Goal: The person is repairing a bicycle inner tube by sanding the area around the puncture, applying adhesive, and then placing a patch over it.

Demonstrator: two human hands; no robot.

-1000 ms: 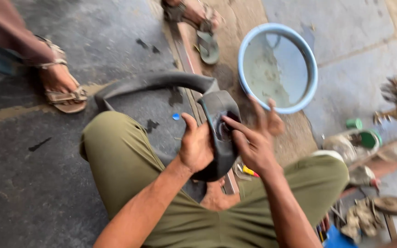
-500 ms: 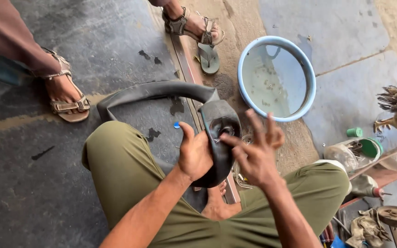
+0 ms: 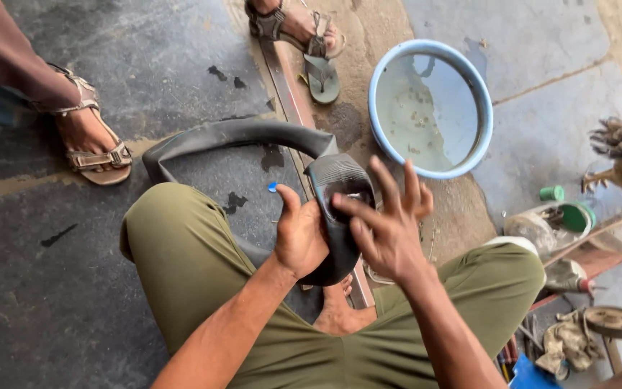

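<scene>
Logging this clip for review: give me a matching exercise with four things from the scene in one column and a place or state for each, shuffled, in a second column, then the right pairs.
Things:
1. black inner tube
2. blue basin
3. left hand
4. green cap

Places or states:
A. lies on the ground right of the basin
B. holds murky water
C. grips the tube's folded part
D. loops across the floor and over the knee

Pairs: 1-D, 2-B, 3-C, 4-A
</scene>
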